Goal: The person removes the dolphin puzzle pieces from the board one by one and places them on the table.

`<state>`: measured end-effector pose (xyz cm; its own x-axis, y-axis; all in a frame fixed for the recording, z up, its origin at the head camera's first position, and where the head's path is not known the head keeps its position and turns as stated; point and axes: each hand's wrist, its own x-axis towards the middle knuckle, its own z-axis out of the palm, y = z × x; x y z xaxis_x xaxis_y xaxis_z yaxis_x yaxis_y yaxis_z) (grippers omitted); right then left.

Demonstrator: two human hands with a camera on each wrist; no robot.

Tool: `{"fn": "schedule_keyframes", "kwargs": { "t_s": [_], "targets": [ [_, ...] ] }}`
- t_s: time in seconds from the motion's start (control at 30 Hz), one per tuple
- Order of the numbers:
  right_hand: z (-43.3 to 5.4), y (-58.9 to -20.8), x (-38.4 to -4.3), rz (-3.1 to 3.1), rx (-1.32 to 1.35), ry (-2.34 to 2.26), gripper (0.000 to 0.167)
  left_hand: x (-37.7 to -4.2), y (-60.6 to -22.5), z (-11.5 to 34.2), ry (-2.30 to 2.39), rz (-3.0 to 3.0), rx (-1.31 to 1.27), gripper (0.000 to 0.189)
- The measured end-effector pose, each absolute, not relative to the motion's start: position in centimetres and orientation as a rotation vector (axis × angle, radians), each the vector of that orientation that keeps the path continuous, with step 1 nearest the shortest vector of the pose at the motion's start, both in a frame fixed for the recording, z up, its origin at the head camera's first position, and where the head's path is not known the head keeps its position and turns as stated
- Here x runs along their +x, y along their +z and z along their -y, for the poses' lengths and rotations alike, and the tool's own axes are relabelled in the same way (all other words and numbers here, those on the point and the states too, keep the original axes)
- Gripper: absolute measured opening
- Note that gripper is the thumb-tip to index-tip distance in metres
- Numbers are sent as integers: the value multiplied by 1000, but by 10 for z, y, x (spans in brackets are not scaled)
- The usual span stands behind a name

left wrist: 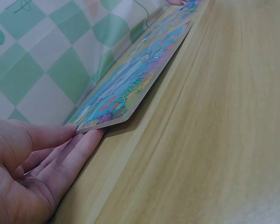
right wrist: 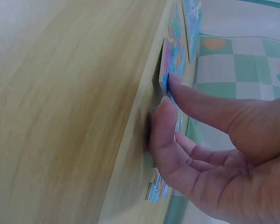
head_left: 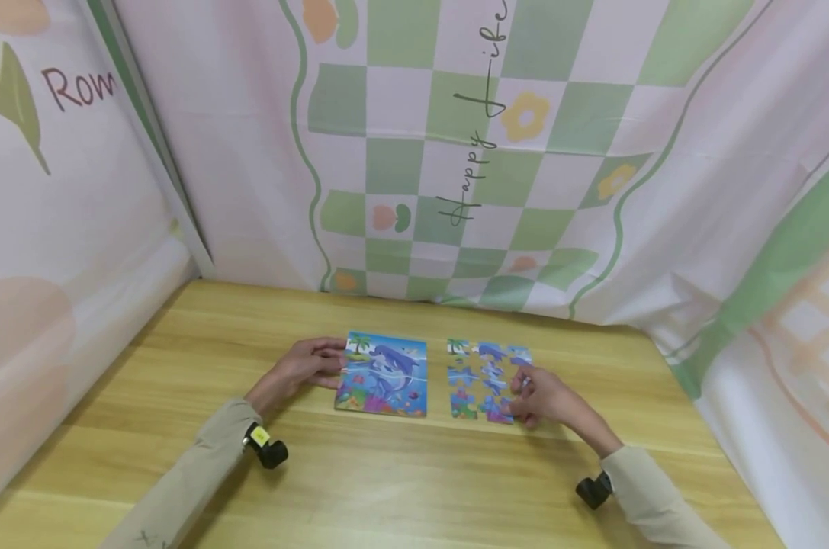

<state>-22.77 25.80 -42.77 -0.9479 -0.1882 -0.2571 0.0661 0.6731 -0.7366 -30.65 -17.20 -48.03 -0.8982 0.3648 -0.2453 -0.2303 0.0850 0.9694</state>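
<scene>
My left hand [head_left: 307, 364] pinches the left edge of a dolphin picture board [head_left: 387, 377]. In the left wrist view, the thumb lies on top of that board [left wrist: 126, 84] and the fingers come under its edge, with a shadow beneath. To its right, several jigsaw pieces [head_left: 464, 377] with the same sea picture are laid out in rows with gaps. My right hand [head_left: 544, 396] is at their right side. Its thumb and index finger pinch a purple-and-blue jigsaw piece [right wrist: 166, 63] at the near edge of the layout, which tilts up from the table. The other fingers are curled.
The pieces and board lie on a wood-grain table [head_left: 387, 480] towards its back. A checkered curtain [head_left: 455, 175] hangs behind it, with more printed cloth [head_left: 57, 229] at the left. Each wrist wears a small black camera [head_left: 270, 454].
</scene>
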Motion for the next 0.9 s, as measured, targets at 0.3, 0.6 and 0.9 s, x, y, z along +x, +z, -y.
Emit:
{"fn": "schedule_keyframes", "kwargs": {
  "t_s": [0.3, 0.6, 0.9],
  "targets": [
    [-254, -425, -226, -2639, -119, -1096, 30, -305, -479, 174, 1868, -1948, 135, 54],
    [-257, -427, -231, -2756, -232, -953, 33, -306, -481, 173, 1869, -1950, 129, 53],
    [-258, -424, -236, -2750, -312, -936, 32, -306, -480, 172, 1876, -1944, 138, 52]
  ]
}}
